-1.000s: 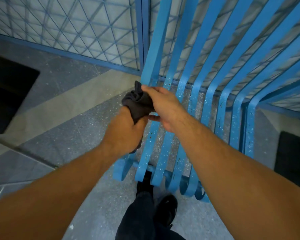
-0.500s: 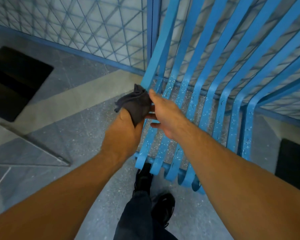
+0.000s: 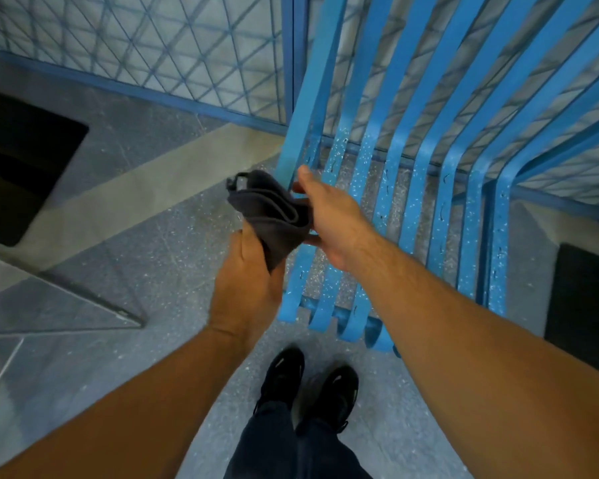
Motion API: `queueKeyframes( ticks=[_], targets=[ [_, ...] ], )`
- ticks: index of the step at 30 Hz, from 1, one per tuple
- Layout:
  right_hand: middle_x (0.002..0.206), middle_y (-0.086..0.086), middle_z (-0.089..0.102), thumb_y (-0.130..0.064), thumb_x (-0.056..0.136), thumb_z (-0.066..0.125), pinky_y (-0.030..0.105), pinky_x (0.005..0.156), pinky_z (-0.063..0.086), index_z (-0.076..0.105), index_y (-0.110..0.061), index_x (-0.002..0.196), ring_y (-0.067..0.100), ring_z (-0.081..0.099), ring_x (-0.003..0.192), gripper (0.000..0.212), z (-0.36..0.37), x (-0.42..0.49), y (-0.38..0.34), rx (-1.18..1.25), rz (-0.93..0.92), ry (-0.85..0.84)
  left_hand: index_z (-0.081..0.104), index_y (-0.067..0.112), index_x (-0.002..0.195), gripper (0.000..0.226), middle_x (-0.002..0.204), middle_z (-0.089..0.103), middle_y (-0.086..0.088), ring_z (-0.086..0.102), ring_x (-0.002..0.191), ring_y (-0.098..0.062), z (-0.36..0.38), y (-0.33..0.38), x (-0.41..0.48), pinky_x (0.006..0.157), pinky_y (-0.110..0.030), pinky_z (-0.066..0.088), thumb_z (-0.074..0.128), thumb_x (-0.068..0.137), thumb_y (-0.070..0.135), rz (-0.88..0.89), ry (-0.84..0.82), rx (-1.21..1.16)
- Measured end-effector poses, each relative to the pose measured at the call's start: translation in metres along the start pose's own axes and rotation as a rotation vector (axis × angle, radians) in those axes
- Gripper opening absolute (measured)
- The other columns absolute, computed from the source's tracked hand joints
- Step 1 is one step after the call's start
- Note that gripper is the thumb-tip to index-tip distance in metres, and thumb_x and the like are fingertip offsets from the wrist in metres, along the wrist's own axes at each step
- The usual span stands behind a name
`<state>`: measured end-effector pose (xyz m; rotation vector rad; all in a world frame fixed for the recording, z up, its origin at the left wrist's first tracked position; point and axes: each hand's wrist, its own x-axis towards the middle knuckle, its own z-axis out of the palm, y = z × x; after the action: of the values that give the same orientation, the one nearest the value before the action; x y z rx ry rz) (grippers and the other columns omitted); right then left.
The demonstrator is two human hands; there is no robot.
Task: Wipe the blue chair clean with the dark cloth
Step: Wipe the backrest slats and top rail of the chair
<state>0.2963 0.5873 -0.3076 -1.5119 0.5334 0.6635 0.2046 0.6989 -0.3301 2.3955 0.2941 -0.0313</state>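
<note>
The blue chair (image 3: 415, 174) is made of long metal slats, speckled with pale spots on the seat, and fills the upper right. A folded dark cloth (image 3: 270, 212) is held above the seat's left edge. My left hand (image 3: 246, 288) grips the cloth's lower end from below. My right hand (image 3: 332, 219) holds the cloth's right side, thumb on top and fingers hidden behind it. The cloth hangs just left of the leftmost slat; whether it touches the slat is unclear.
A blue wire-mesh fence (image 3: 153, 46) runs behind the chair. Speckled grey floor (image 3: 135, 271) lies below, with a dark mat (image 3: 21, 167) at the left and another dark mat (image 3: 585, 305) at the right. My black shoes (image 3: 308, 385) stand before the seat's front edge.
Both hands have drawn the cloth down and left off the leftmost slat. The cloth now shows its folded layers spread between the hands.
</note>
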Motion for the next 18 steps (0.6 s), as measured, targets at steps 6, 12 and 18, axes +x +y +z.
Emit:
queueKeyframes(
  ticks=[6, 12, 18],
  targets=[
    [0.107, -0.004, 0.070, -0.058, 0.096, 0.043, 0.043, 0.095, 0.051, 0.063, -0.026, 0.113, 0.015, 0.066, 0.101, 0.042, -0.007, -0.013, 0.006, 0.075, -0.013, 0.083, 0.043, 0.014, 0.130, 0.044, 0.096, 0.064, -0.005, 0.063, 0.083, -0.028, -0.014, 0.010, 0.016, 0.068, -0.036, 0.050, 0.057, 0.093, 0.034, 0.011, -0.080, -0.029],
    [0.103, -0.002, 0.072, -0.061, 0.094, 0.041, 0.045, 0.090, 0.055, 0.062, -0.024, 0.117, 0.017, 0.069, 0.096, 0.048, -0.010, -0.019, 0.008, 0.238, -0.035, 0.206, 0.005, 0.005, 0.151, 0.076, 0.130, 0.043, -0.018, 0.060, 0.087, -0.028, -0.008, 0.030, 0.043, 0.064, -0.035, 0.048, 0.053, 0.094, 0.022, 0.122, -0.166, 0.431],
    [0.132, -0.011, 0.055, -0.064, 0.088, 0.053, 0.039, 0.095, 0.051, 0.049, -0.032, 0.135, 0.009, 0.057, 0.114, 0.057, -0.008, -0.012, 0.001, 0.077, -0.203, 0.297, -0.001, 0.015, 0.154, 0.082, 0.150, 0.018, -0.012, 0.050, 0.109, -0.025, -0.017, 0.019, 0.053, 0.078, -0.030, 0.047, 0.052, 0.094, 0.033, 0.365, -0.257, 0.261]
  ],
)
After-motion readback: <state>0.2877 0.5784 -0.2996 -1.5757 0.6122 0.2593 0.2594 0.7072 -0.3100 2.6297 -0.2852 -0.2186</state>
